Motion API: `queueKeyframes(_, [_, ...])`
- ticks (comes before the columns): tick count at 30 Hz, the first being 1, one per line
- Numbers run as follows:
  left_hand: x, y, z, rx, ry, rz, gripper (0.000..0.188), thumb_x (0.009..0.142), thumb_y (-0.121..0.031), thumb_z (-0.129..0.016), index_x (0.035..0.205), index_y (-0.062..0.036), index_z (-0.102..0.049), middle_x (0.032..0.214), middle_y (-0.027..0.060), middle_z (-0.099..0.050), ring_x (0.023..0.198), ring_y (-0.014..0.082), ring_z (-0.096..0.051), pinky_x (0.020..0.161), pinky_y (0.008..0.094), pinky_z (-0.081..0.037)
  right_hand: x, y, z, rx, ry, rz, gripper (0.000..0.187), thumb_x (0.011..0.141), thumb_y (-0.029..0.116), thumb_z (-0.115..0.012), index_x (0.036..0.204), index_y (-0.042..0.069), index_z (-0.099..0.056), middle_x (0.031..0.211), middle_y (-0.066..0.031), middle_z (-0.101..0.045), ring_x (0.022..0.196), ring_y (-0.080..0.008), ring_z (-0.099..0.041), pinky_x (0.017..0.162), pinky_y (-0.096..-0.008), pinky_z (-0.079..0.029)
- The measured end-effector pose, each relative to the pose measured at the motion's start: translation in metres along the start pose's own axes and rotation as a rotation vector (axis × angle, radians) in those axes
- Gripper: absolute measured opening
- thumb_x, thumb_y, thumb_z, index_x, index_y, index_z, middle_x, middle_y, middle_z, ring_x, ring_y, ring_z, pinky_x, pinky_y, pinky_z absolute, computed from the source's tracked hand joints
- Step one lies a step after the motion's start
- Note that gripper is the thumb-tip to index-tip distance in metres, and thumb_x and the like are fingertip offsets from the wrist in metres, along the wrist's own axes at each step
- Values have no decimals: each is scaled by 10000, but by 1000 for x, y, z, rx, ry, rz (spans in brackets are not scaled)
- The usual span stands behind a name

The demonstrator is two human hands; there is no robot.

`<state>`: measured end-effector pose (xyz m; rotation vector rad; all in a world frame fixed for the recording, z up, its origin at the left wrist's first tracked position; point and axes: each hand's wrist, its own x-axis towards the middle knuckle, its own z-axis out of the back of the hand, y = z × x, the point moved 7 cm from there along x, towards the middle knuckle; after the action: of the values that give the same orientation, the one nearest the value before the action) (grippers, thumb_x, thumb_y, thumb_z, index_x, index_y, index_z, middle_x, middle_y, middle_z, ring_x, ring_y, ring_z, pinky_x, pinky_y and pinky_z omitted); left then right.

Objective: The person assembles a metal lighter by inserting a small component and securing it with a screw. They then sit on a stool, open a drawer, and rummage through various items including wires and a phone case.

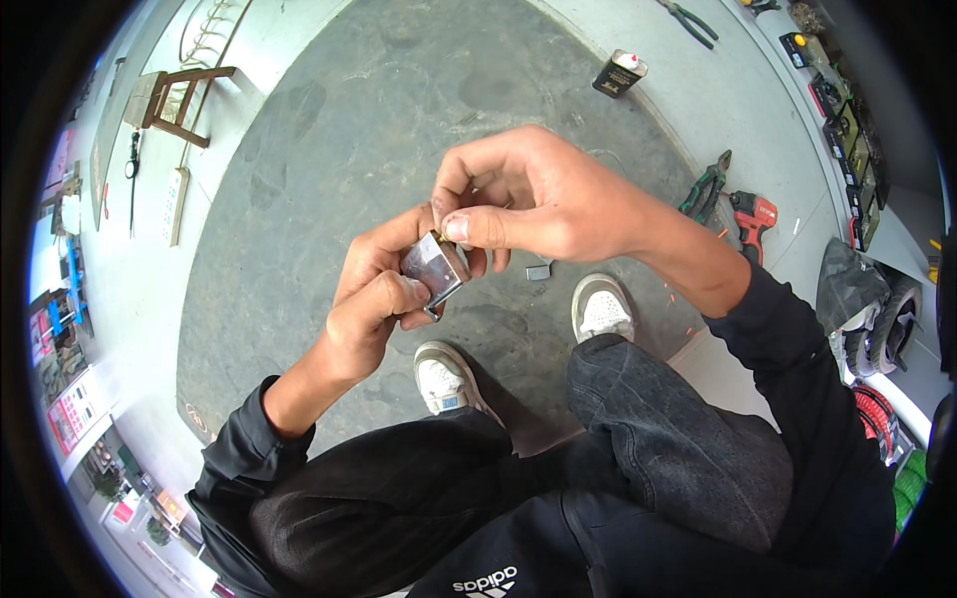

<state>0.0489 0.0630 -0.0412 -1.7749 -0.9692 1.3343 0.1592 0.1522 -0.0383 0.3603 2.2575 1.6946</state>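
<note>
My left hand [374,299] holds a small, shiny, box-shaped metal case [436,269], about the size of a lighter, with the thumb on its lower edge and fingers behind it. A small dark part sticks out at the case's lower end. Above it, my right hand [528,199] pinches thumb and forefinger together at the case's upper corner. A tiny brass-coloured bit shows there; my fingers hide most of it. A small silver rectangular piece [538,271] lies on the floor mat beyond my shoes, apart from both hands.
A grey mat [329,130] covers the floor under me. To the right are a black can [619,75], green-handled pliers [706,189] and a red power tool [753,219]. Another pair of pliers [690,22] lies far right. A wooden stool [164,100] and a power strip [178,206] are at left.
</note>
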Motion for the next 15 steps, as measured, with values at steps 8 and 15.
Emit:
queueKeyframes(8, [-2,1,4,4,49,-1,480,708,-206,-516,1118,19,-622,942,65,-636,651,81,-502,543,230,-391,0,-2,-1,28,-62,45,174,951,106,-692,1004,-58,-672,903,-110,-734,809,-177,-742,710,-304,-612])
queueKeyframes(15, [-2,-2,3,1,-42,-22,576,716,-231,-519,1213,59,-556,721,28,-534,517,77,-402,504,248,-327,-4,5,-1,-162,-196,168,114,926,59,-690,993,-32,-686,899,-94,-737,831,-136,-724,737,-281,-598])
